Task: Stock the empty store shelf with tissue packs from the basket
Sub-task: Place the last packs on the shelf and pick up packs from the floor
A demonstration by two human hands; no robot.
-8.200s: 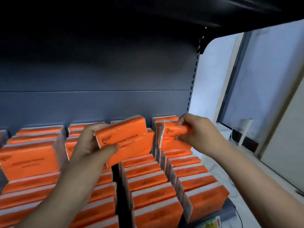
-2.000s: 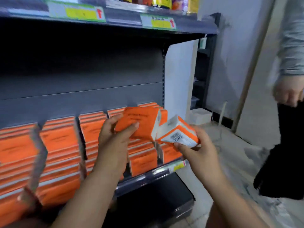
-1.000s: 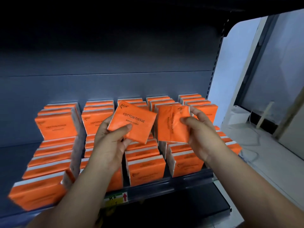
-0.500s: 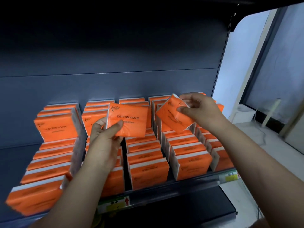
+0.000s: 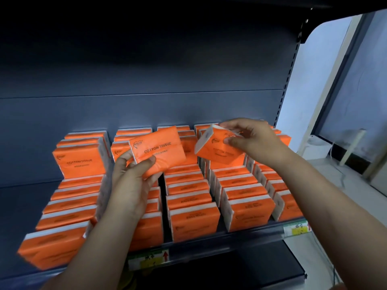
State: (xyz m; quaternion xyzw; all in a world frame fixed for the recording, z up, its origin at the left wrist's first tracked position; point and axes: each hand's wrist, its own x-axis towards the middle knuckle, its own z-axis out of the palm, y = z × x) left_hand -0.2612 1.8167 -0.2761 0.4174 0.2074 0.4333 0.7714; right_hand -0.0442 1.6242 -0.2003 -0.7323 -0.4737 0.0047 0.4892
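Both hands are mid-stock: left hand (image 5: 134, 185) grips one tissue pack (image 5: 159, 150), right hand (image 5: 251, 139) pinches another (image 5: 217, 151) over the shelf's (image 5: 240, 233) back-right rows. Best to seat each upright, label forward, snug against neighbours.

Two hands (image 5: 129, 185) (image 5: 253, 141), two lifted packs (image 5: 161, 149) (image 5: 217, 152), one shelf (image 5: 18, 216).

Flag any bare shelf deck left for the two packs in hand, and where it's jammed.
Bare shelf deck lies left of the leftmost pack row, running from back panel to front rail. A narrow dark gap beside the left hand looks too tight for a pack. The three rows right of it sit packed up to the upright.
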